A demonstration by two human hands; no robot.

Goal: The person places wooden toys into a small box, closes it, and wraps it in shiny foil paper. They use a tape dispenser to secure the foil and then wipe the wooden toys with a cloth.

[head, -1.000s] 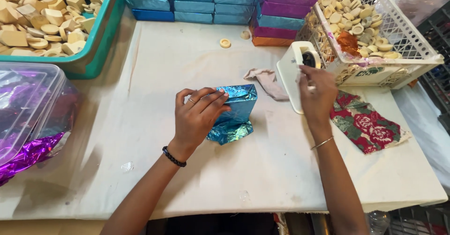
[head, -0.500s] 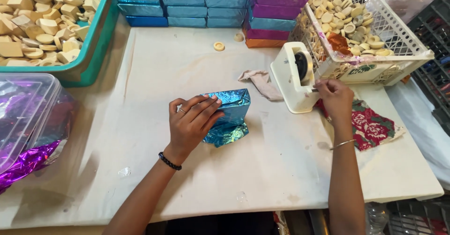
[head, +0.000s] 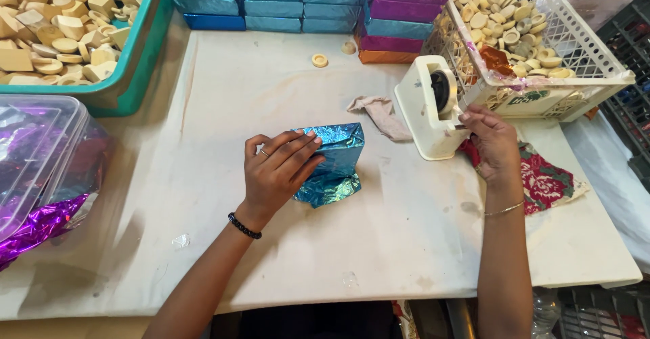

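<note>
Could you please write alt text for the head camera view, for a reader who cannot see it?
A person's left hand presses flat on a box half wrapped in shiny blue foil on a white table, while the right hand pinches at a cream tape dispenser. Stacked foil-wrapped boxes and a white basket of small pale pieces stand behind.

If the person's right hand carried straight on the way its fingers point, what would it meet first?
The right hand points up and left; its fingertips are already at the cream plastic tape dispenser, so it would likely press into the dispenser body first. The white lattice basket stands beyond.
</note>
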